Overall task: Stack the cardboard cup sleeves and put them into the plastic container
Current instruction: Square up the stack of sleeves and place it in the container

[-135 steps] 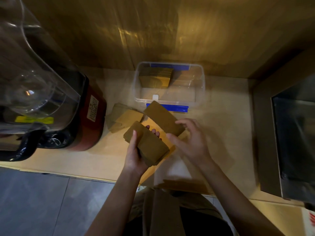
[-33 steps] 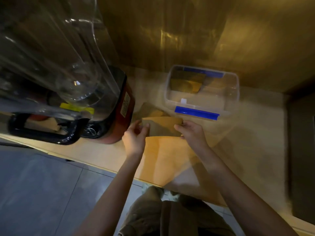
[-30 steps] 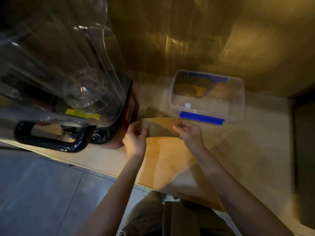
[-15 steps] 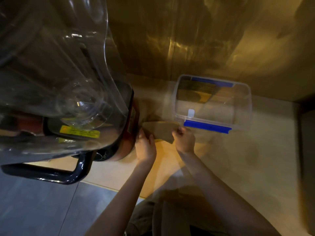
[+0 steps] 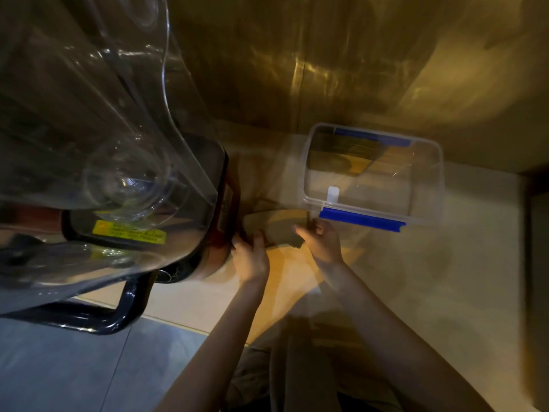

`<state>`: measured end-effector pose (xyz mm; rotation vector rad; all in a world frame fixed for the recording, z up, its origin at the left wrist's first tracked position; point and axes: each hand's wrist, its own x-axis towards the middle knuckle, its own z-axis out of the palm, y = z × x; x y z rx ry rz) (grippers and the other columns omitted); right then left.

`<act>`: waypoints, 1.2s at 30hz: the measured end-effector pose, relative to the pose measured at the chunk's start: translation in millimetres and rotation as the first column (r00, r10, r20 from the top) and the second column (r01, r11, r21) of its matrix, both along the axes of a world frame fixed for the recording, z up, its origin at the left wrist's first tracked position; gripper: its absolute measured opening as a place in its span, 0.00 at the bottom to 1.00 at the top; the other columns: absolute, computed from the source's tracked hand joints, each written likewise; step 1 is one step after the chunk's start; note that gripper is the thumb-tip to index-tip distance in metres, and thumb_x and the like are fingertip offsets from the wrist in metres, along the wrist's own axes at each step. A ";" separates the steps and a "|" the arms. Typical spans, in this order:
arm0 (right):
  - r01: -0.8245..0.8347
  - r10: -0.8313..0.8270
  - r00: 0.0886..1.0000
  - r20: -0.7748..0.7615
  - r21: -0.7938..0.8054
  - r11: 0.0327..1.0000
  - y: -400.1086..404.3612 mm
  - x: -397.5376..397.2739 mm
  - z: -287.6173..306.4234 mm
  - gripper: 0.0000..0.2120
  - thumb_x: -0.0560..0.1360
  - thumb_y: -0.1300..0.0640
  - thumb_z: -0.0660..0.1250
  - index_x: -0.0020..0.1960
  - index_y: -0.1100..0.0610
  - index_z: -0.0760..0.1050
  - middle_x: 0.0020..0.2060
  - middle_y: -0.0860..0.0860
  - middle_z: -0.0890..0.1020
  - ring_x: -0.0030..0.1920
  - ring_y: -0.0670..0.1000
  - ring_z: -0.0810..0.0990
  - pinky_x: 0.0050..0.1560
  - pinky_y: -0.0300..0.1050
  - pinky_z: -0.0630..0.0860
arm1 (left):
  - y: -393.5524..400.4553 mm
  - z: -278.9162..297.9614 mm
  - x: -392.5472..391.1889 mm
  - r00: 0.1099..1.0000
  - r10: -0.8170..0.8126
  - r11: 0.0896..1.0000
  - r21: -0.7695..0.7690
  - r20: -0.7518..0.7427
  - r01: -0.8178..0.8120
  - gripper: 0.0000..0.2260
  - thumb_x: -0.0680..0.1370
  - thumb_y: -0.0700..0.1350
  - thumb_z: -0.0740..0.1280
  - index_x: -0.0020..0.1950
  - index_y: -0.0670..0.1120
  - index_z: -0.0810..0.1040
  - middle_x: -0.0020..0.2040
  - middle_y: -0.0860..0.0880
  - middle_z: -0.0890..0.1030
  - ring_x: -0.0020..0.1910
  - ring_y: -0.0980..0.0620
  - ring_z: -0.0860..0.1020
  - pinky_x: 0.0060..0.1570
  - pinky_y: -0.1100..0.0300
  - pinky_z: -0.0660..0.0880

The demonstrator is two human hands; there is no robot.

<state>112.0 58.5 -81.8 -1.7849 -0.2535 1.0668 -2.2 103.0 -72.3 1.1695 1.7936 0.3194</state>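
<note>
A flat stack of brown cardboard cup sleeves (image 5: 279, 227) is held between my two hands just above the counter. My left hand (image 5: 249, 257) grips its left end, close to the blender's red base. My right hand (image 5: 322, 242) grips its right end, just below the container's near left corner. The clear plastic container (image 5: 427, 185) with blue clips stands open behind my hands. Inside it, more brown sleeves (image 5: 338, 159) lean against its far left wall.
A large blender (image 5: 113, 162) with a clear jug and black handle fills the left side, close to my left hand. A brown wall runs behind the counter (image 5: 416, 278). A dark appliance edge (image 5: 537, 292) stands at far right. The counter's front edge runs past my forearms.
The loose sleeves have been gathered into one stack held by both hands. Hands and stack have moved back toward the container's near left corner, and the view has tilted so the blender looms larger.
</note>
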 end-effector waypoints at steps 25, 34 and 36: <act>-0.191 0.134 0.946 -0.295 -0.173 0.966 -19.6 15.6 23.8 0.08 0.68 0.59 0.73 0.40 0.50 0.75 0.47 0.50 0.80 0.56 0.52 0.77 0.63 0.52 0.72 | -5.6 -4.7 -18.3 0.927 0.045 0.974 -0.224 0.371 0.043 0.19 0.74 0.43 0.66 0.64 0.39 0.71 0.60 0.41 0.77 0.57 0.44 0.75 0.58 0.52 0.72; -0.273 0.240 0.931 -0.275 -0.092 0.958 -87.3 32.0 19.6 0.14 0.67 0.60 0.74 0.49 0.51 0.74 0.49 0.48 0.80 0.48 0.47 0.79 0.46 0.40 0.79 | -33.1 -1.8 -26.2 0.867 -0.095 0.939 -0.244 0.490 0.241 0.24 0.66 0.44 0.73 0.58 0.42 0.68 0.52 0.47 0.74 0.54 0.46 0.75 0.56 0.54 0.75; -0.252 0.238 0.925 -0.297 -0.009 0.968 -104.0 36.8 17.9 0.16 0.66 0.63 0.74 0.53 0.54 0.76 0.51 0.52 0.82 0.49 0.49 0.81 0.42 0.38 0.80 | -39.7 2.1 -22.3 0.844 -0.209 0.914 -0.208 0.495 0.349 0.24 0.66 0.43 0.73 0.58 0.45 0.67 0.51 0.50 0.73 0.53 0.48 0.75 0.55 0.55 0.75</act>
